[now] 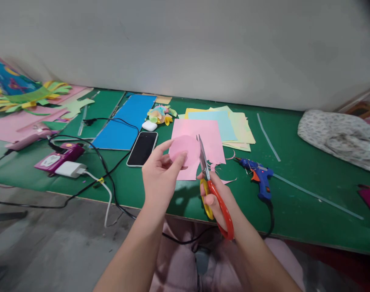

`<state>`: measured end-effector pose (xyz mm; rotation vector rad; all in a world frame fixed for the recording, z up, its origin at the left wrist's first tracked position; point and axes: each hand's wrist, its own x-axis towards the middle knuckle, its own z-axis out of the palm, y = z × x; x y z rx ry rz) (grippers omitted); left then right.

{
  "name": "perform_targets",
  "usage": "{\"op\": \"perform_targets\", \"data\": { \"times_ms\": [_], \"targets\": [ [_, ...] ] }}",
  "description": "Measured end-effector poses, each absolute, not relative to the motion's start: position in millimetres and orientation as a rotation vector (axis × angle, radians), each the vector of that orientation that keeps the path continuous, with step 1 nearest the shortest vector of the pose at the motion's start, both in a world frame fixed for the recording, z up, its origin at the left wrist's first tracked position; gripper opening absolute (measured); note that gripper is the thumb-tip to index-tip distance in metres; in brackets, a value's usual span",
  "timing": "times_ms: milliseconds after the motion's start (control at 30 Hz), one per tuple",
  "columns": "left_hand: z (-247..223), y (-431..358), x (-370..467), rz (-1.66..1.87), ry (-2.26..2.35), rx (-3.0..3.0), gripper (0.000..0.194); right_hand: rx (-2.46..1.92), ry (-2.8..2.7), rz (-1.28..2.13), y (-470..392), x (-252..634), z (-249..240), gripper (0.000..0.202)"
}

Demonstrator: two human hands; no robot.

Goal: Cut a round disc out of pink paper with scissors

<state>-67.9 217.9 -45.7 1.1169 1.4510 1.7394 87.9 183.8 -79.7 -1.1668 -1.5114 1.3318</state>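
Pinched a pink paper disc (185, 149) between thumb and fingertips of the left hand (160, 170) above the green table (294, 162); curled the right hand (230, 198) through scissors (205, 164), blades beside the disc's right edge. Faced a pink sheet (214, 138) beyond, a phone (142, 149) at left, a blue glue gun (262, 178) at right.

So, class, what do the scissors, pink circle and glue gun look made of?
Scissors: shiny grey blades, likely steel; smooth red and yellow handles, probably plastic. Pink circle: thin, matte, flat, probably paper or card. Glue gun: smooth, moulded-looking, mostly blue, apparently plastic.
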Motion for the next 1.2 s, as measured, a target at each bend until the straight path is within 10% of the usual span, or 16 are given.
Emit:
{"op": "perform_targets", "data": {
  "times_ms": [1200],
  "targets": [
    [-40.7, 224.6, -76.9, 1.772, 1.473, 1.155, 0.046, -1.180, -1.587, 1.325, 182.8, 92.0, -78.3, 0.082]
  ]
}}
